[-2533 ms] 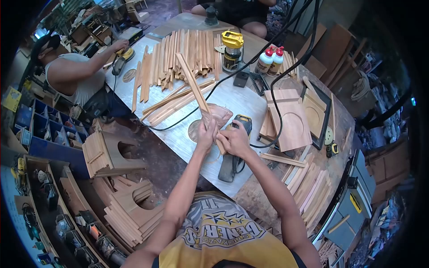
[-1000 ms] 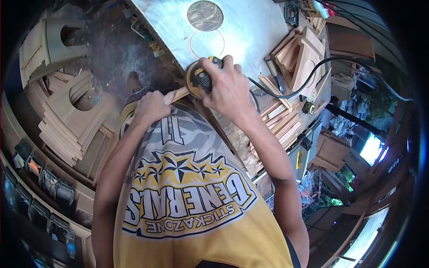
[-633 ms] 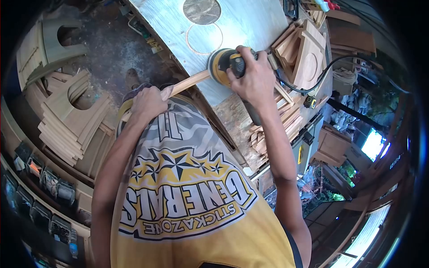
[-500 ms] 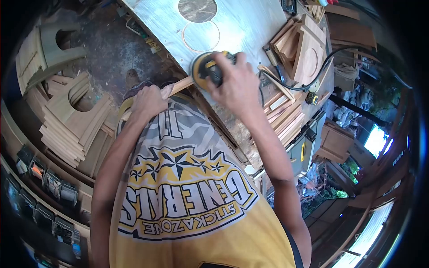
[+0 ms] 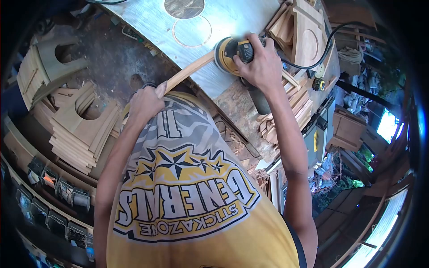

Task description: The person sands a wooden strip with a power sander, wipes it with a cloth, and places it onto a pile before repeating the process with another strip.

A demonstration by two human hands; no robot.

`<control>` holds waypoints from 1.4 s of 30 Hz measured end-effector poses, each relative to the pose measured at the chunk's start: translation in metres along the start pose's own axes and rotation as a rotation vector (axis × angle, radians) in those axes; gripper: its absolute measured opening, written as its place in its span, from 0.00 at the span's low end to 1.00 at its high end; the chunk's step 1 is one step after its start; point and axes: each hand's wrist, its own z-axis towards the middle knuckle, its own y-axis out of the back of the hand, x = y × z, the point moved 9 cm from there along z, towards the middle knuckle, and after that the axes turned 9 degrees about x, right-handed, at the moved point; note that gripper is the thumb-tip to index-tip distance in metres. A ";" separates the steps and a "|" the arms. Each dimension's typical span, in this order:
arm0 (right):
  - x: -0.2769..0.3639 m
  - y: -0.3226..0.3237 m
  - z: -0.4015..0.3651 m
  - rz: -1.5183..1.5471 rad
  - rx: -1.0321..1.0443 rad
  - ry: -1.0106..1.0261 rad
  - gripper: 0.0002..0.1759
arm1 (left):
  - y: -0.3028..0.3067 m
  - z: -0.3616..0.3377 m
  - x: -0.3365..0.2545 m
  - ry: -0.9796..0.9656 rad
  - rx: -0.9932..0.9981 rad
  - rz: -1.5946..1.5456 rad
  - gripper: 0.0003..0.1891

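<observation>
My right hand [image 5: 260, 64] is wrapped round a yellow and black orbital sander [image 5: 233, 54], its round pad tilted toward the wood strip. In my closed left hand [image 5: 148, 105] is one end of a narrow wood strip [image 5: 190, 73]. The strip slants up over the edge of a pale board [image 5: 147, 18], and its far end meets the sander's pad. A round cutout and a drawn circle [image 5: 191, 45] show on the board beyond the sander.
Wooden pieces with round recesses [image 5: 308, 42] lie at the right, near a tape measure [image 5: 318, 84]. The black cord [image 5: 331, 43] arcs over them. On the left, curved-cut boards [image 5: 82, 129] are stacked. Several thin strips [image 5: 295, 111] lie beside my right forearm.
My right hand has moved the sander right and slightly up, away from my left hand. More of the strip now shows between the two hands. The view has shifted a little.
</observation>
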 end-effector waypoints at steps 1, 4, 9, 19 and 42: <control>0.000 0.002 0.000 0.003 0.000 -0.001 0.33 | 0.000 0.001 -0.001 -0.007 -0.009 0.013 0.19; 0.024 0.002 -0.004 0.018 0.052 0.017 0.32 | -0.001 0.000 -0.005 -0.036 -0.014 0.044 0.19; 0.033 -0.006 -0.010 0.037 0.066 0.066 0.30 | -0.006 0.000 0.000 -0.013 0.042 0.065 0.19; -0.056 0.026 0.048 -0.026 -0.100 -0.058 0.38 | -0.003 -0.005 0.021 0.000 -0.035 0.092 0.20; 0.138 -0.017 -0.033 0.124 0.093 0.268 0.30 | -0.007 0.007 0.018 -0.010 0.052 -0.006 0.16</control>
